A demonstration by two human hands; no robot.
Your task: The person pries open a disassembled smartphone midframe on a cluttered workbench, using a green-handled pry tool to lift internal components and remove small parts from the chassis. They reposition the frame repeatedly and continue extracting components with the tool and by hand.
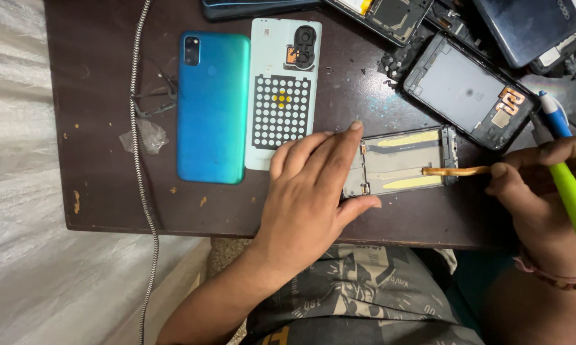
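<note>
Left hand: your left hand point(310, 191) lies flat at the middle of the view, palm down, fingers point(339, 150) spread fairly wide and closed on nothing; fingertips and thumb press the left end of the phone frame point(400, 163).
Right hand: your right hand point(537, 185) sits at 3 o'clock, fingers narrow, pinching the free end of the orange flex cable point(454, 170) between thumb and forefinger, while the same hand also grips a green and blue tool point(566, 172) that runs slantwise along its back.
Phone frame: it lies flat on the dark surface point(103, 160), just right of centre, open side up, with two yellow strips along its length; the flex cable runs out of its right end toward 3 o'clock.
Teal back cover: the teal phone back point(212, 108) lies at 10 o'clock from your left hand, camera window at its upper end, apart from the hand.
White inner panel: the pale panel with a dotted black grid point(281, 96) lies just beside the teal cover on its right, its lower corner close to your fingertips.
Opened phone body: a grey phone body with a copper coil point(467, 92) rests at 1 o'clock, tilted, near the frame.
Other parts: more dark phone pieces point(530, 29) crowd the 1 o'clock corner.
Cord: a braided cord point(138, 160) runs down the left side of the surface, top to bottom.
Scrap: a bit of clear film point(144, 136) lies at 9 o'clock, just beside the cord.
</note>
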